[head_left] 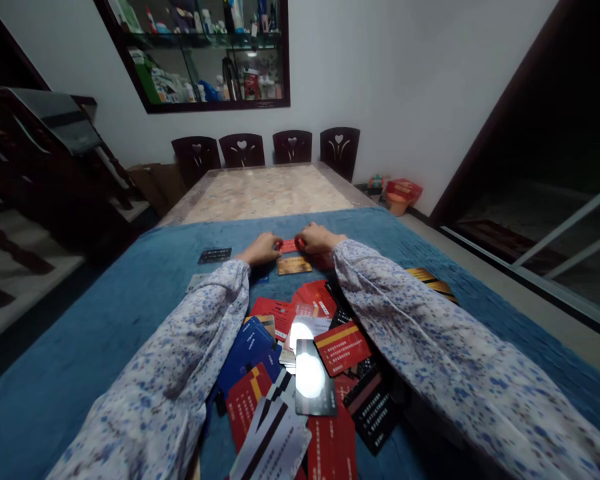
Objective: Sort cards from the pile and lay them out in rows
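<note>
Both arms reach forward over a blue cloth [170, 293]. Between my left hand [261, 249] and my right hand [317, 238] lies a red card [289, 246], and the closed fingers of each hand grip one end of it. A gold card [295, 265] rests just nearer than the red one. To the left of my left hand are a black card [215, 255] and, partly behind the sleeve, a pale grey card [196, 282]. Between my forearms spreads a loose pile of cards: red ones [343, 348], blue ones [250, 347], white striped ones [275, 443] and black ones [375, 410].
Right of my right forearm sits a gold-and-black card [433, 283], partly hidden. Beyond the cloth the bare tabletop [275, 190] stretches to several dark chairs [243, 150]. A red bag over an orange bin [401, 195] stands on the floor at right.
</note>
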The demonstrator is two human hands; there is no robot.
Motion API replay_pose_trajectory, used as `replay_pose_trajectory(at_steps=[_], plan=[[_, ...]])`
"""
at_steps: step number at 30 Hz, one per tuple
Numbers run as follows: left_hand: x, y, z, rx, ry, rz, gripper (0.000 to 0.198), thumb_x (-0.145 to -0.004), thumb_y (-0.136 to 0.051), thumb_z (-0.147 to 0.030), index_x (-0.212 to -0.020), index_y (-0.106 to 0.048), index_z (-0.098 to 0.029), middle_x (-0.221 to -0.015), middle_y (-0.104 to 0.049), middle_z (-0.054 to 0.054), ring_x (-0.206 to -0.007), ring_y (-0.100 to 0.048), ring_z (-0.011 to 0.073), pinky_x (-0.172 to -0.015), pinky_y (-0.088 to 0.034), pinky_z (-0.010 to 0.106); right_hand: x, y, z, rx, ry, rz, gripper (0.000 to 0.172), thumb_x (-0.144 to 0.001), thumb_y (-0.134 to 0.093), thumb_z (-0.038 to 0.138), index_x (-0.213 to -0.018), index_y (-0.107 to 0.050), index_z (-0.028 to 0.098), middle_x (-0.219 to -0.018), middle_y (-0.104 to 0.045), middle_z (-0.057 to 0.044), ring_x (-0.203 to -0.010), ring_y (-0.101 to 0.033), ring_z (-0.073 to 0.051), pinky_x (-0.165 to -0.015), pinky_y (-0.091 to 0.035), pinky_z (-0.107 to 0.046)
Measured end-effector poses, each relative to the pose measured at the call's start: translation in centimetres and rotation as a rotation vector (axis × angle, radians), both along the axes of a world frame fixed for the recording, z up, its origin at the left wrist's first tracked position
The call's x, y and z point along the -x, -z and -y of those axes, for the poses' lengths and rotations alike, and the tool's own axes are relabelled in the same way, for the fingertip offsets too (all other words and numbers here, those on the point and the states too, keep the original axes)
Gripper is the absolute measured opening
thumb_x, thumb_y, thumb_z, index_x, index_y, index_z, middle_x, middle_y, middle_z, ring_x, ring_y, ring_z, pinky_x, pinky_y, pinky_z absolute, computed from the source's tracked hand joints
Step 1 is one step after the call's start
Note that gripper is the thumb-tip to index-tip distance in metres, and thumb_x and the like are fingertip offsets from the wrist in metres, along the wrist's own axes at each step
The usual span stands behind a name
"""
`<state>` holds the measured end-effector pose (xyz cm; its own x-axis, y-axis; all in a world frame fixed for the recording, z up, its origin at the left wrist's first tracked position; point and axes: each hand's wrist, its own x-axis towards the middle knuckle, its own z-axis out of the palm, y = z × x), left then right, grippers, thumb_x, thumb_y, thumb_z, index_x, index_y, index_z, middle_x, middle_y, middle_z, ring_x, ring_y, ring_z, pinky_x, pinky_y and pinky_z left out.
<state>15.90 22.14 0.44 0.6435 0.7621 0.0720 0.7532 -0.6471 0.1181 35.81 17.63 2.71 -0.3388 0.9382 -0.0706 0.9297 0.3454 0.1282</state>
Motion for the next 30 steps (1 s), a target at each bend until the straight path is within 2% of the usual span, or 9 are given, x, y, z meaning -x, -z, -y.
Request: replay_pose_trajectory(at_steps=[9,14,18,22,26,30], plan=[[-0.3,0.0,0.9,-0.003,-0.027,-0.015,0.027,-0.080,-0.058,-0.023,-0.101,-0.074,-0.017,-0.103,-0.071,0.010,-0.099,-0.065,0.0237,-0.091,-0.052,0.031,0.2,-0.3,0.3,0.009,0.007,-0.001,0.047,-0.084,-0.059,0.024,-0.129,-0.069,0.022,-0.131,-0.067,-0.017,-0.123,-0.056,-0.036,-0.088,-0.048,-0.040],[-0.1,-0.2,1.8,-0.024,-0.053,0.027,0.034,-0.081,-0.061,-0.026,-0.111,-0.073,-0.016,-0.117,-0.066,0.014,-0.107,-0.064,0.0262,-0.096,-0.051,0.034,0.1,-0.4,0.6,0.003,0.006,-0.004,0.043,-0.087,-0.057,0.026,-0.128,-0.068,0.021,-0.131,-0.066,-0.018,-0.124,-0.054,-0.037,-0.090,-0.047,-0.044],[0.0,-1.0,3.2,-0.073,-0.043,0.051,0.034,-0.087,-0.056,-0.028,-0.114,-0.073,-0.016,-0.124,-0.063,0.014,-0.116,-0.060,0.0282,-0.103,-0.049,0.038,-0.1,-0.6,1.0,-0.033,0.003,-0.043,0.041,-0.092,-0.054,0.033,-0.129,-0.068,0.022,-0.132,-0.064,-0.018,-0.125,-0.050,-0.037,-0.093,-0.046,-0.046],[0.0,-1.9,5.0,-0.105,-0.025,0.070,0.032,-0.090,-0.055,-0.028,-0.113,-0.073,-0.017,-0.128,-0.062,0.014,-0.120,-0.056,0.0304,-0.103,-0.047,0.043,-0.3,-1.2,1.8,-0.063,-0.012,-0.062,0.045,-0.095,-0.053,0.038,-0.135,-0.065,0.022,-0.137,-0.062,-0.019,-0.127,-0.047,-0.037,-0.095,-0.044,-0.048],[0.0,-2.4,6.8,-0.130,0.002,0.092,0.034,-0.088,-0.056,-0.023,-0.117,-0.073,-0.016,-0.129,-0.061,0.015,-0.121,-0.054,0.0330,-0.101,-0.047,0.047,-0.3,-2.2,2.9,-0.101,-0.026,-0.066,0.046,-0.093,-0.059,0.034,-0.137,-0.064,0.021,-0.138,-0.060,-0.018,-0.126,-0.045,-0.036,-0.096,-0.042,-0.046],[0.1,-2.6,8.6,-0.137,0.050,0.095,0.033,-0.088,-0.058,-0.025,-0.117,-0.073,-0.017,-0.127,-0.063,0.013,-0.120,-0.054,0.0322,-0.100,-0.046,0.047,-0.6,-2.7,4.2,-0.132,-0.045,-0.078,0.039,-0.093,-0.058,0.030,-0.130,-0.068,0.021,-0.132,-0.062,-0.017,-0.123,-0.046,-0.035,-0.093,-0.041,-0.043]])
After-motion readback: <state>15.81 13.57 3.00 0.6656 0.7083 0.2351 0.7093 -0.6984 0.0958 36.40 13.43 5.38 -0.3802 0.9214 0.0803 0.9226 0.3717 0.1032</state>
